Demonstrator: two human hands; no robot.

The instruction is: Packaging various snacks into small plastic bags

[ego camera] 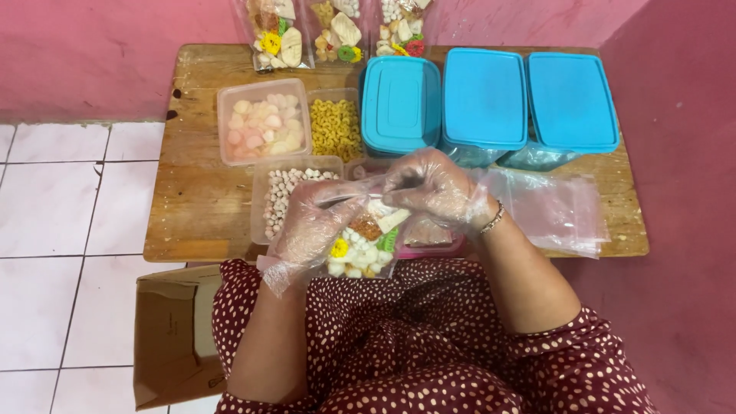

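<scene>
Low wooden table: three blue-lidded tubs at 1 o'clock, open trays of pink-white crackers and yellow rings at 11 o'clock. At centre you hold a clear snack bag, filled with mixed crackers. Your gloved left hand and right hand both pinch its mouth. Apparent step: closing the bag; next calls for pressing the top edges flush together.

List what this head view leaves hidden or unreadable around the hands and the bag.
- Snack bag: its top edge is covered by the left hand and right hand.
- Three blue-lidded containers: opaque lids hide contents.
- Filled bags at the far table edge: cut off by the frame top.
- Pink tray: mostly behind bag and right hand.
</scene>
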